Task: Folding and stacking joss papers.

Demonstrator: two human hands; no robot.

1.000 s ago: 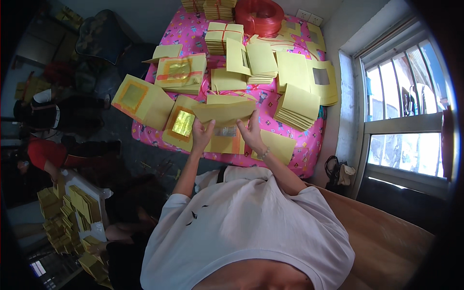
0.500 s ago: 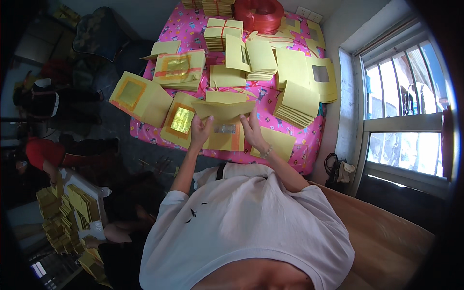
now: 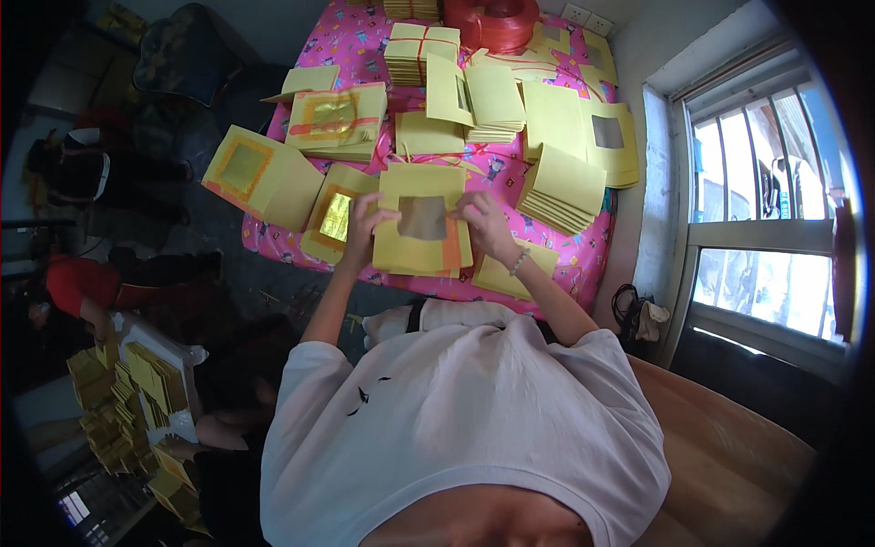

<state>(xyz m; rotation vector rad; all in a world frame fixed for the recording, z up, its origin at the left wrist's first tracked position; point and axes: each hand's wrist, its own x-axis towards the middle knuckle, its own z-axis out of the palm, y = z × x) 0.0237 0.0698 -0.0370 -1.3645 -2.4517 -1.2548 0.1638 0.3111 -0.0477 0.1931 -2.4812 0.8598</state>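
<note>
A barred window (image 3: 770, 201) lights the right side of a dim room, beside a table spread with a pink patterned cloth (image 3: 576, 278). At the left, a person in a red sleeve (image 3: 82, 281) reaches to a white table (image 3: 179, 339) with yellow paper piles (image 3: 157, 378) on it.

The yellow sheet (image 3: 422, 217) lies between the two hands at the near side of the pink cloth, its face up, with a dull grey-brown square in the middle. The left hand (image 3: 361, 228) is clamped on its left edge, thumb over the face. The right hand (image 3: 488, 223), a bracelet (image 3: 519, 261) at its wrist, is clamped on the right edge with bent fingers; the two hands are apart.

Just left of the left hand lies a sheet with a shiny gold square (image 3: 335, 216); a plain sheet (image 3: 515, 273) lies partly under the right forearm. Beyond the hands stand a stack tied with red string (image 3: 422, 55), a red coil (image 3: 492, 23) and, nearer the window, a pile of folded sheets (image 3: 561, 191).
</note>
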